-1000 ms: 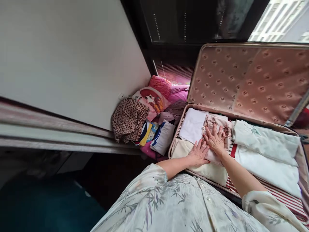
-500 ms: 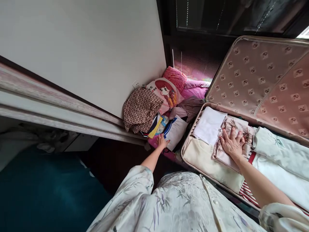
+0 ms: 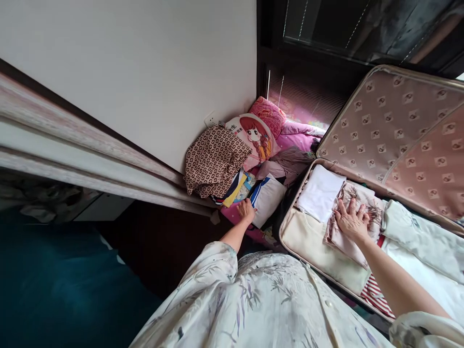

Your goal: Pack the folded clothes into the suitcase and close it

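My right hand (image 3: 352, 221) lies flat with fingers spread on a folded pale pink garment (image 3: 357, 193) with a dark leaf pattern, inside an open suitcase (image 3: 281, 231). Beside that garment are a folded white garment (image 3: 322, 193) and a cream one (image 3: 308, 237). To the left, outside the case, my left hand (image 3: 247, 210) is closed at the near left edge of a folded light grey garment (image 3: 270, 200) with a blue stripe. Its fingertips are partly hidden. A pile of folded yellow and navy clothes (image 3: 235, 191) lies just beyond that hand.
A brown patterned cloth bundle (image 3: 215, 162), a pillow with a cartoon girl (image 3: 255, 135) and a red cushion (image 3: 270, 116) lean against the wall (image 3: 145, 72). The upright suitcase lid (image 3: 395, 125) stands before a dark window. A teal bed cover (image 3: 65, 285) is at left.
The view has shifted slightly, so things sit further right. My left hand's fingers have curled in at the grey garment's edge. My right hand stays on the pink garment.
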Tool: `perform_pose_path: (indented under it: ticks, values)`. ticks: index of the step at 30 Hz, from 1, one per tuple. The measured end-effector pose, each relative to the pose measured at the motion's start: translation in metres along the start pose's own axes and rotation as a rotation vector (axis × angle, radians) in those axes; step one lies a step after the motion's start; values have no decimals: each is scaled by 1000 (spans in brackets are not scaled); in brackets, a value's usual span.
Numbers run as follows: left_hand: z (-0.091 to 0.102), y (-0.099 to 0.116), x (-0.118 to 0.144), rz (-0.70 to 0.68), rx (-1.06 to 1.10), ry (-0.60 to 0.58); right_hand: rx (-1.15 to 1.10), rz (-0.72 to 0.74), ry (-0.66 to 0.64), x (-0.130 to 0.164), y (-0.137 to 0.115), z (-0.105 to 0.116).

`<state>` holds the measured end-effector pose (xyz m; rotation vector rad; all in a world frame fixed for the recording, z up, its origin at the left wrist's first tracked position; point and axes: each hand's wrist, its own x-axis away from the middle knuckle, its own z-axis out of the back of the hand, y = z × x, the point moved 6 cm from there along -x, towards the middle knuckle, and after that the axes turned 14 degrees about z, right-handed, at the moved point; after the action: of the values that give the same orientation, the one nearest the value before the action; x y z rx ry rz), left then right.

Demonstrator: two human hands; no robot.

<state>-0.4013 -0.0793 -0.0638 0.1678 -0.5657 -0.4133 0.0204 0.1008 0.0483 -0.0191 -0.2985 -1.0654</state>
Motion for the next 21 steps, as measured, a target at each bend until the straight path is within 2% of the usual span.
perform_pose_path:
  ticks: [4, 9, 11, 14, 16, 19, 21]
  values:
    - [2, -2, 0, -33, 8, 6, -49, -5, -64, -6, 7, -4]
    - [1, -2, 9, -139, 68, -9, -53, -50, -92, -8, 7, -9]
    - [-2, -3, 12, -142, 209, -67, -47, -58, -91, -9, 4, -8]
    - [-9, -6, 10, -38, 516, -211, -59, -75, -119, -11, 0, -6]
    - [-11, -8, 6, 68, 621, -256, -80, -96, -142, -12, -2, -6]
    - [-6, -10, -3, 197, 740, -310, -104, -113, -153, -12, -3, -4]
    - [2, -8, -6, 228, 859, -411, -115, -118, -150, -11, -5, 2]
